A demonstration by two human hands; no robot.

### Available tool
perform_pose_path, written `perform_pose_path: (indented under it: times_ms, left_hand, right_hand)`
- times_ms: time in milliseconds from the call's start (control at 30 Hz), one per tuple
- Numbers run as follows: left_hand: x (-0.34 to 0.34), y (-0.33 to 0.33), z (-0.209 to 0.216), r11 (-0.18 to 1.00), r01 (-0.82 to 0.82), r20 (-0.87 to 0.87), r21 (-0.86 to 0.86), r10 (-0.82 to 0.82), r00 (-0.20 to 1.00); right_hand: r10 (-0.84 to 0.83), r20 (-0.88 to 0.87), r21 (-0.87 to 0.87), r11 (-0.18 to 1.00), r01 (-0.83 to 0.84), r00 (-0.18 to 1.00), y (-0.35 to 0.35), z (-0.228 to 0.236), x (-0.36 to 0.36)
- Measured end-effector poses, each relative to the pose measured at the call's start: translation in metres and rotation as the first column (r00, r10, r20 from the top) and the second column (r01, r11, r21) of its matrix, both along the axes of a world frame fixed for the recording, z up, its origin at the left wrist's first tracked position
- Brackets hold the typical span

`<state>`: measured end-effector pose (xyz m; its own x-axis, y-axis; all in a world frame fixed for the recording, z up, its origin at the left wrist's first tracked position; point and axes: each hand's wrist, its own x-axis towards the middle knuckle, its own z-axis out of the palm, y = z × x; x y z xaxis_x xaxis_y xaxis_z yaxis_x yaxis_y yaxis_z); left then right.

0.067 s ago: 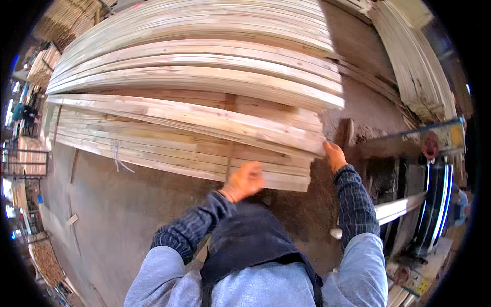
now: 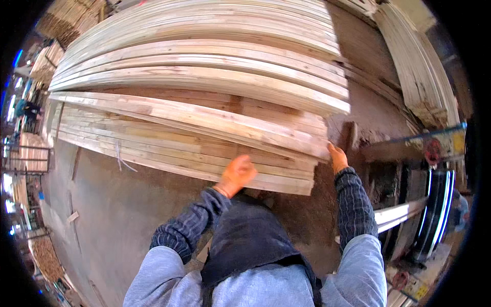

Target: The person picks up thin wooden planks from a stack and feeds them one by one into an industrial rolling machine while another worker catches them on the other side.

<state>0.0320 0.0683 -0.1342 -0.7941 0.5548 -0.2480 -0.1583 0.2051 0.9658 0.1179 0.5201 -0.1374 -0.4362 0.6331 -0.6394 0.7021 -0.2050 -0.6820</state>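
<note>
My right hand (image 2: 337, 157), in an orange glove, grips the near right end of a long pale wooden board (image 2: 220, 121). That board lies aslant on top of a lower layer of boards (image 2: 199, 159), its right end nearer to me. My left hand (image 2: 236, 175), gloved too, is curled closed over the near edge of this layer, and I see nothing in it. Behind the slanted board, more boards (image 2: 204, 74) are stacked higher in long rows.
A machine with a dark roller (image 2: 433, 215) and a red handwheel (image 2: 432, 151) stands at the right, with a pale board (image 2: 401, 212) lying at it. Another timber stack (image 2: 417, 66) is at the far right. Concrete floor (image 2: 133, 215) extends to the left. Racks with wood (image 2: 33, 153) line the left side.
My left hand has shifted slightly left and away from me. The right hand keeps its hold on the board's end. The whole view has shifted a little.
</note>
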Motion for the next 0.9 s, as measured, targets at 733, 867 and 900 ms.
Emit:
perform_pose_path:
  times_ms: [733,867,900]
  left_hand:
    - [-0.216,-0.155,-0.026,0.345,-0.936,0.881,0.061,0.422,0.214]
    - [-0.147,-0.161,-0.014,0.664,-0.723,0.600,0.192,0.503,0.622]
    - [-0.120,-0.150,-0.014,0.771,-0.619,0.469,0.151,0.495,0.731]
  right_hand:
    - [0.450,0.407,-0.003,0.871,-0.492,0.795,-0.001,0.007,0.034]
    - [0.898,0.239,-0.062,0.394,-0.917,0.369,-0.126,0.083,-0.104]
    - [0.945,0.007,-0.068,0.326,-0.943,0.327,-0.176,0.090,-0.142]
